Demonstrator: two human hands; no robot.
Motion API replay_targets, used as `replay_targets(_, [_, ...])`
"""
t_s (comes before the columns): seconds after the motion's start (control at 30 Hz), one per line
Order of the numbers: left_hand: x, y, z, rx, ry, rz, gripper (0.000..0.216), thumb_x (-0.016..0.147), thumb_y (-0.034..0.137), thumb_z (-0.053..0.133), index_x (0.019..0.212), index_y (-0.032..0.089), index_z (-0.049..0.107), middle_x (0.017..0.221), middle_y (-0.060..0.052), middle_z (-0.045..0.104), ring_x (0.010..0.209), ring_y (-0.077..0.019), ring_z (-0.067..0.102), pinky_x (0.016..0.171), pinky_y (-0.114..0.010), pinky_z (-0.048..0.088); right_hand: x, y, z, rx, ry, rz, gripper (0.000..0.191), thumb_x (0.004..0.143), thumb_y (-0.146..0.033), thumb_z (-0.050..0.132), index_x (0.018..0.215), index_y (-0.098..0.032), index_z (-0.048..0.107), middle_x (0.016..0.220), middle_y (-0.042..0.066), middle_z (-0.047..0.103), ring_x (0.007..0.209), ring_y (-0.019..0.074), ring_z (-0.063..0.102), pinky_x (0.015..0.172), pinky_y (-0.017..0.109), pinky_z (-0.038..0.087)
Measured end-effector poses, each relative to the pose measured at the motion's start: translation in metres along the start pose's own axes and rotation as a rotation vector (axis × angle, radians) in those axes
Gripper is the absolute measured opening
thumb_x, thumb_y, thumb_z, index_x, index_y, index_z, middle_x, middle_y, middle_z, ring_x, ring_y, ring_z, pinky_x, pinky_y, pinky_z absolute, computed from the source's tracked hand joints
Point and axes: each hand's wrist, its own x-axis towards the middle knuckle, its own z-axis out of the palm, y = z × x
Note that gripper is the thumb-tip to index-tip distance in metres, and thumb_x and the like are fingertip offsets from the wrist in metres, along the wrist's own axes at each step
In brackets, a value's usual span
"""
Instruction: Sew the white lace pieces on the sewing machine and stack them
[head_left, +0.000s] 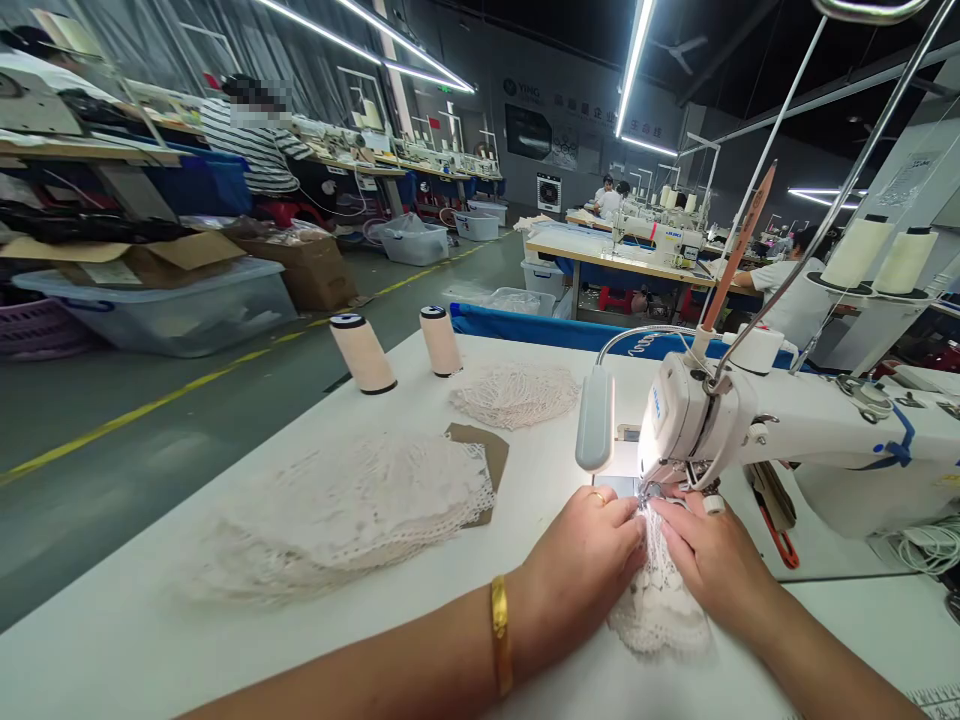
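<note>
A strip of white lace fabric (664, 605) runs from under the needle of a white sewing machine (705, 410) towards me, its scalloped end lying on the table. My left hand (592, 545) is closed on the lace's left edge, close by the presser foot. On the other side my right hand (709, 550) pinches the lace near the needle, its far fingers partly hidden behind the machine head. Left of my hands a large stack of lace pieces (352, 510) lies over a brown card (491, 465). A smaller lace pile (517, 393) sits farther back.
Two thread cones (364, 355) stand at the table's back left edge. A grey lamp (595, 420) hangs beside the machine head. Right of the needle lies an orange-handled tool (780, 535). Blue cloth (540, 325) borders the far edge. Other people work at machines beyond.
</note>
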Motion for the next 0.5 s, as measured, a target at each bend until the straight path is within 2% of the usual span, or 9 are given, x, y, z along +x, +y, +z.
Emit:
replay_targets(0.07, [-0.001, 0.001, -0.016, -0.050, -0.096, -0.001, 0.010, 0.089, 0.019, 0.075, 0.083, 0.018, 0.067, 0.094, -0.005, 0.068, 0.084, -0.0227, 0.059, 0.080, -0.038, 0.046, -0.004, -0.002, -0.008, 0.023, -0.006, -0.011, 0.029, 0.103, -0.016, 0.050, 0.122, -0.023, 0.071, 0.128, 0.014, 0.072, 0.112, 0.0309, 0.069, 0.089, 0.044, 0.059])
replay_targets(0.13, [-0.004, 0.002, -0.031, -0.092, -0.185, 0.018, 0.028, 0.076, 0.034, 0.092, 0.087, 0.019, 0.070, 0.100, -0.005, 0.067, 0.092, -0.0252, 0.061, 0.085, -0.040, 0.047, -0.008, -0.007, -0.021, 0.093, -0.042, -0.055, 0.020, 0.104, -0.028, 0.058, 0.120, -0.023, 0.069, 0.133, 0.014, 0.069, 0.116, 0.0319, 0.066, 0.093, 0.046, 0.057])
replay_targets(0.2, [-0.006, 0.002, -0.037, -0.116, -0.222, 0.044, 0.040, 0.066, 0.040, 0.098, 0.088, 0.021, 0.071, 0.106, -0.005, 0.067, 0.099, -0.0280, 0.061, 0.088, -0.041, 0.047, -0.011, -0.012, -0.033, 0.205, -0.143, -0.115, 0.034, 0.096, -0.044, 0.076, 0.121, -0.025, 0.065, 0.136, 0.012, 0.067, 0.122, 0.0322, 0.062, 0.100, 0.047, 0.054])
replay_targets(0.23, [-0.008, 0.001, -0.036, -0.127, -0.219, 0.066, 0.035, 0.069, 0.035, 0.096, 0.087, 0.021, 0.070, 0.107, -0.004, 0.068, 0.100, -0.0274, 0.061, 0.089, -0.040, 0.047, -0.012, -0.014, -0.038, 0.259, -0.206, -0.134, 0.042, 0.090, -0.048, 0.083, 0.120, -0.026, 0.063, 0.133, 0.009, 0.067, 0.120, 0.0304, 0.062, 0.102, 0.045, 0.053])
replay_targets(0.27, [-0.008, 0.000, -0.033, -0.138, -0.203, 0.094, 0.025, 0.076, 0.026, 0.090, 0.085, 0.021, 0.068, 0.105, -0.003, 0.068, 0.097, -0.0253, 0.062, 0.087, -0.038, 0.047, -0.012, -0.016, -0.041, 0.298, -0.255, -0.146, 0.040, 0.090, -0.047, 0.084, 0.117, -0.026, 0.063, 0.129, 0.007, 0.067, 0.118, 0.0284, 0.062, 0.102, 0.043, 0.052])
replay_targets(0.33, [-0.009, -0.003, -0.022, -0.167, -0.151, 0.128, 0.015, 0.085, 0.007, 0.067, 0.081, 0.020, 0.061, 0.095, -0.002, 0.068, 0.086, -0.0200, 0.060, 0.079, -0.033, 0.045, -0.011, -0.016, -0.041, 0.328, -0.286, -0.159, 0.016, 0.100, -0.035, 0.072, 0.107, -0.025, 0.061, 0.117, 0.003, 0.069, 0.108, 0.0236, 0.063, 0.096, 0.039, 0.052])
replay_targets(0.37, [-0.008, -0.004, -0.017, -0.190, -0.122, 0.113, 0.019, 0.086, 0.001, 0.057, 0.079, 0.020, 0.057, 0.090, -0.001, 0.066, 0.080, -0.0182, 0.058, 0.074, -0.031, 0.044, -0.010, -0.016, -0.039, 0.328, -0.269, -0.160, 0.004, 0.105, -0.027, 0.062, 0.103, -0.025, 0.060, 0.111, 0.003, 0.070, 0.103, 0.0223, 0.064, 0.092, 0.037, 0.051])
replay_targets(0.43, [-0.005, -0.007, -0.008, -0.252, -0.073, 0.026, 0.022, 0.085, 0.000, 0.046, 0.080, 0.020, 0.053, 0.083, 0.000, 0.062, 0.073, -0.0169, 0.053, 0.068, -0.029, 0.042, -0.009, -0.013, -0.032, 0.341, -0.192, -0.146, 0.016, 0.109, -0.019, 0.047, 0.101, -0.024, 0.059, 0.101, 0.003, 0.071, 0.094, 0.0210, 0.064, 0.086, 0.036, 0.050])
replay_targets(0.5, [0.000, -0.008, -0.005, -0.338, -0.047, -0.077, 0.021, 0.087, 0.003, 0.041, 0.083, 0.021, 0.050, 0.081, 0.000, 0.059, 0.071, -0.0168, 0.051, 0.066, -0.028, 0.042, -0.007, -0.012, -0.025, 0.375, -0.091, -0.080, 0.018, 0.110, -0.021, 0.045, 0.105, -0.025, 0.061, 0.097, 0.003, 0.072, 0.089, 0.0208, 0.065, 0.082, 0.035, 0.050])
